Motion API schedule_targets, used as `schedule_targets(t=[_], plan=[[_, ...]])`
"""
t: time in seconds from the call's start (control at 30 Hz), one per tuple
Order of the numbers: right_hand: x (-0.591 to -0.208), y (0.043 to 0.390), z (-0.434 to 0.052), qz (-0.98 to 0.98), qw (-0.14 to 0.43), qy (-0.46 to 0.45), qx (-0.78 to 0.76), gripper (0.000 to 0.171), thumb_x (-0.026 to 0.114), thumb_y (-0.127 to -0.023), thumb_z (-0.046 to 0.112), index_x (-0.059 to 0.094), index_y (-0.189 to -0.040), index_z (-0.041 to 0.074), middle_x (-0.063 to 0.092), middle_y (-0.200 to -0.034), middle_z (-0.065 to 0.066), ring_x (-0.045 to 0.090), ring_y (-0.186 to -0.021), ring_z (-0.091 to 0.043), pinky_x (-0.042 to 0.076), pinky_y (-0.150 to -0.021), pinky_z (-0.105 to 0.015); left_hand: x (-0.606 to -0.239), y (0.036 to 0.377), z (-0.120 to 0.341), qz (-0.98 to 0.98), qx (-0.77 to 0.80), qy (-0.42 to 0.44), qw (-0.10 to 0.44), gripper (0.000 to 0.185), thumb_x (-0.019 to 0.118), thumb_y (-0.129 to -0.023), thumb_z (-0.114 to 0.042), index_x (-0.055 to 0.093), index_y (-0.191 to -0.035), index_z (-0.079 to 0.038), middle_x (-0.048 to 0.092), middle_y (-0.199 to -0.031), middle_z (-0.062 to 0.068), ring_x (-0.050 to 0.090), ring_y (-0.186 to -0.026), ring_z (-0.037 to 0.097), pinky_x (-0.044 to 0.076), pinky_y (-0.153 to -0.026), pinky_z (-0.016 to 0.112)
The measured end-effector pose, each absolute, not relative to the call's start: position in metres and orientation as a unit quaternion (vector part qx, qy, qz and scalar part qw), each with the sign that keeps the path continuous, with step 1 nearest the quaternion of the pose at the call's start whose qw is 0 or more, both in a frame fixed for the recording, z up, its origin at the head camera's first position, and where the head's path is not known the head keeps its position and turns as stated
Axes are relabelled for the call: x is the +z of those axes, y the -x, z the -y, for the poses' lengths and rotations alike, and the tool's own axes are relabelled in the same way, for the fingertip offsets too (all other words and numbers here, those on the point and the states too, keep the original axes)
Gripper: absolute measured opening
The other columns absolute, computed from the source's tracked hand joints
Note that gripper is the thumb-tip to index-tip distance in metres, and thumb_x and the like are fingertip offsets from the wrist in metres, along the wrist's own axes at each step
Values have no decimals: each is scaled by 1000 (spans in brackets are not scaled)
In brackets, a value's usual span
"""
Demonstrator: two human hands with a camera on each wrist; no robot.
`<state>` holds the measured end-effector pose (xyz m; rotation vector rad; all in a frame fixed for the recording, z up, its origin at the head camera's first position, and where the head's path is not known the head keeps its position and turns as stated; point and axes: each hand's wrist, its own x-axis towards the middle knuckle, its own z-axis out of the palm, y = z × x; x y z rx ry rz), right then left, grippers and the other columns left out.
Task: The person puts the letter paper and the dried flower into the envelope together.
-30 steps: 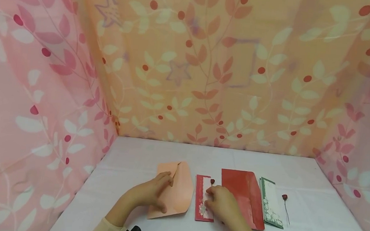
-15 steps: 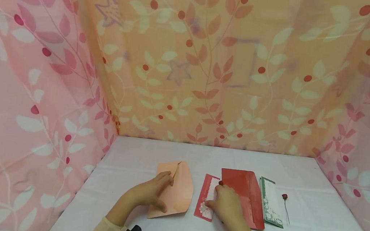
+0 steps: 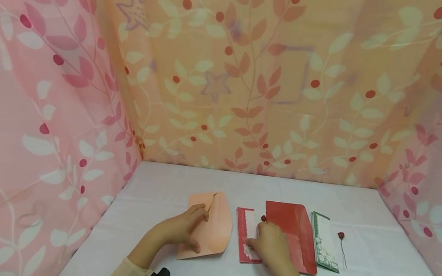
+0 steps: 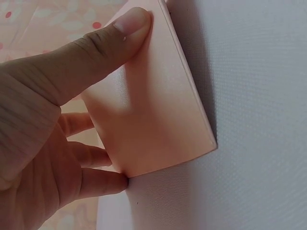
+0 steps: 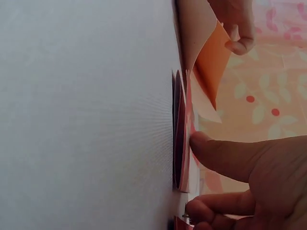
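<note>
While the left hand (image 3: pixel 180 231) holds the peach envelope (image 3: pixel 216 233), thumb and fingers set wide, the right hand (image 3: pixel 273 245), fingers curled, touches the red card (image 3: pixel 243 233) beside the small rose (image 3: pixel 263 218); cannot tell whether it grips either. Envelope, card: on counter (image 3: pixel 120 229).

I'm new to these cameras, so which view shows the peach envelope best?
The head view: the peach envelope shows almost whole, despite the left hand. Left wrist shows one end close up; right wrist, only part.

Free tablecloth (image 3: pixel 202 182) beyond, peach envelope (image 3: pixel 218 226) blocking left, apparently slim gap beside red card (image 3: pixel 246 234)
</note>
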<state>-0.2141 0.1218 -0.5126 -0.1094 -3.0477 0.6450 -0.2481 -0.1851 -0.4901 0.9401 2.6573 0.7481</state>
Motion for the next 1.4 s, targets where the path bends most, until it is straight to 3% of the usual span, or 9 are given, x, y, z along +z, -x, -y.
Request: schedule_targets(t=[0.17,0.5,0.87,1.0,1.1,1.23,1.4], plan=[[-509,211,-120,980,-6,56,191,52,95,-60,50,66,-79,12,53,-68,-2,50,-67,-19,42,-64,-39,-492,251,184,-908,248,-320,112,77,95,-66,-39,43,-121,-28,27,-162,19,42,-143,42,49,-103,50],[-513,211,-117,976,5,50,210,58,97,-62,38,72,-102,4,65,-87,-7,62,-83,-26,49,-75,-53,-493,250,185,-905,256,-324,108,77,96,-66,-36,44,-121,-25,29,-161,20,43,-143,42,48,-104,50],[-527,209,-114,966,19,60,252,60,97,-60,31,65,-105,7,66,-89,-3,60,-84,-23,41,-75,-50,-499,246,188,-906,247,-325,109,76,96,-66,-37,44,-120,-26,30,-160,21,45,-140,41,50,-102,47],[-523,210,-113,966,23,60,249,62,97,-61,30,63,-108,7,66,-83,0,61,-78,-20,41,-74,-47,-497,248,188,-908,240,-329,101,76,96,-66,-38,44,-120,-26,31,-159,20,46,-140,39,49,-103,46],[-515,210,-115,967,6,65,247,63,96,-64,32,64,-112,7,63,-76,1,58,-73,-19,44,-72,-44,-494,247,187,-907,244,-330,97,76,96,-65,-37,44,-120,-24,32,-159,21,45,-140,40,49,-103,48],[-502,209,-121,956,-29,78,280,59,94,-69,32,66,-115,7,65,-81,-2,57,-74,-19,53,-66,-39,-492,246,186,-902,254,-333,100,77,96,-65,-37,45,-120,-23,32,-158,23,44,-141,44,48,-104,51],[-496,211,-131,942,-54,58,325,49,90,-75,29,70,-114,7,67,-85,-2,59,-77,-18,53,-63,-35,-493,248,186,-904,254,-329,104,78,96,-64,-39,44,-121,-24,31,-160,21,43,-142,43,47,-105,51]])
